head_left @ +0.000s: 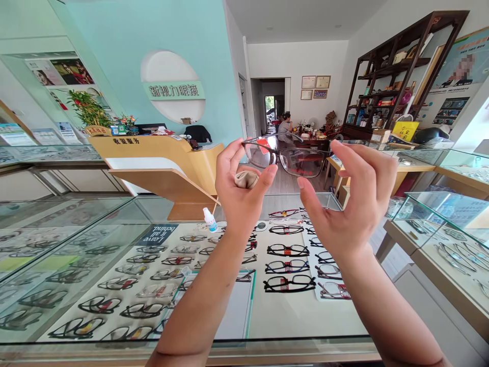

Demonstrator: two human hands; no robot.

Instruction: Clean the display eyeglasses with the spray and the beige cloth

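A pair of dark-framed eyeglasses with clear lenses (300, 163) is held up in the air, above the far part of a long glass-topped display desk (305, 318). The left hand (241, 204) is curled partway closed, its thumb and fingers pinching the frame around one lens, with a crumpled beige cloth (244, 179) tucked in its palm. The right hand (355, 199) is half spread, its index fingertip at the outer upper corner of the other lens and its thumb by the lower rim; whether that thumb touches is hard to tell. A small red tag (264, 146) shows at the lens by the left hand. Below, a small white plastic bottle with a blue label (210, 220) stands tilted in view near the left wrist, and rows of folded spectacles (288, 266) show through the glass.
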